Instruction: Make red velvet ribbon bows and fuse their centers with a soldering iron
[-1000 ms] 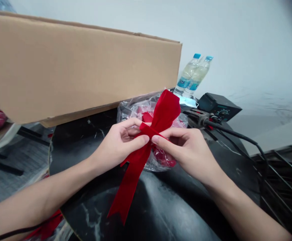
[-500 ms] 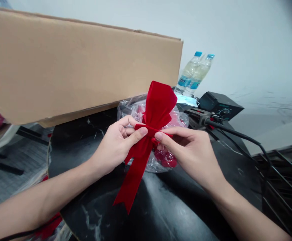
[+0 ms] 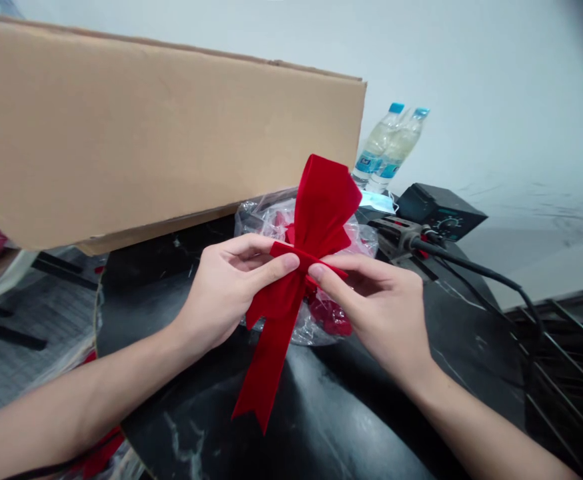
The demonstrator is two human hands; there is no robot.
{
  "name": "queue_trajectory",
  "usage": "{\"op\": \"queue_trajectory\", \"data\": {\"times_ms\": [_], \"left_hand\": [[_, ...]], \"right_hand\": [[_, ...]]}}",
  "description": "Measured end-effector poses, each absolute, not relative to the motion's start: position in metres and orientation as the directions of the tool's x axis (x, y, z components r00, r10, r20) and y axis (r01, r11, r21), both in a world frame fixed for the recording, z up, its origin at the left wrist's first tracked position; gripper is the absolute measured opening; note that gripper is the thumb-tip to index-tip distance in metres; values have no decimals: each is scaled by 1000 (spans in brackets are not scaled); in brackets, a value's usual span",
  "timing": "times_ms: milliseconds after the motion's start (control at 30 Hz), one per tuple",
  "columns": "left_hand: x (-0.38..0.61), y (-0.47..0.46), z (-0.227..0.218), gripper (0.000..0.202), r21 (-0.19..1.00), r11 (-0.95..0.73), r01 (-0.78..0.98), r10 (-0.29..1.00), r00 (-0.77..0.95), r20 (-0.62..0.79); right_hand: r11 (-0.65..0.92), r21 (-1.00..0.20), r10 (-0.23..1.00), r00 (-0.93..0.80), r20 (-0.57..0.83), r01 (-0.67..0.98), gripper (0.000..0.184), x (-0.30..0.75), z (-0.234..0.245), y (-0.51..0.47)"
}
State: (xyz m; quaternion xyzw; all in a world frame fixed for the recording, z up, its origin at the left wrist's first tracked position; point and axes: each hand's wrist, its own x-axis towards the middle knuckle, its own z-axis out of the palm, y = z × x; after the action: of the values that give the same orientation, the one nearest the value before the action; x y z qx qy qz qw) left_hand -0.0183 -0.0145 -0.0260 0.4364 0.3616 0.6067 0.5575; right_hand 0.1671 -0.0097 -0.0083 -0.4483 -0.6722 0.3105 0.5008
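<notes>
A red velvet bow (image 3: 324,200) is held up between my two hands, its loop pointing away from me and a notched tail hanging toward me. My left hand (image 3: 231,283) pinches the left end of the short band (image 3: 306,260) across the bow's middle, thumb on top. At the right end of that band, my right hand (image 3: 379,303) pinches with thumb and fingers. Behind and below the bow lies a clear plastic bag (image 3: 259,217) with red pieces in it. The back of the bow is hidden.
The bag rests on a round black marbled table (image 3: 331,407). A large cardboard box (image 3: 171,140) stands behind on the left. Two bottles (image 3: 379,150), a light blue face mask (image 3: 377,201), a black box with a dial (image 3: 441,213) and a cabled tool stand (image 3: 396,233) are at the back right.
The bow has tilted slightly, its loop shifting up and to the right and its tail swinging a little right. Both hands keep their pinch on the band.
</notes>
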Motion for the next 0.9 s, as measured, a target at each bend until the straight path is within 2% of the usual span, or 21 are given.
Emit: {"op": "queue_trajectory", "data": {"times_ms": [167, 333, 467, 700, 900], "left_hand": [[-16, -12, -26, 9, 896, -30, -443, 997, 50, 58], [-18, -12, -25, 13, 900, 15, -436, 998, 59, 12], [-19, -13, -25, 16, 910, -9, -414, 999, 44, 30], [-16, -15, -23, 7, 922, -95, -376, 995, -25, 92], [-16, -17, -23, 10, 924, -121, -363, 993, -40, 114]], "right_hand": [[436, -843, 896, -63, 440, 314, 8, 166, -12, -11], [448, -841, 889, -54, 454, 303, 5, 165, -13, -10], [453, -846, 888, -59, 456, 282, 5, 165, -14, -9], [438, -880, 899, -86, 430, 185, 2, 164, -16, -7], [431, -884, 902, -70, 425, 179, 7, 163, -17, -8]]}}
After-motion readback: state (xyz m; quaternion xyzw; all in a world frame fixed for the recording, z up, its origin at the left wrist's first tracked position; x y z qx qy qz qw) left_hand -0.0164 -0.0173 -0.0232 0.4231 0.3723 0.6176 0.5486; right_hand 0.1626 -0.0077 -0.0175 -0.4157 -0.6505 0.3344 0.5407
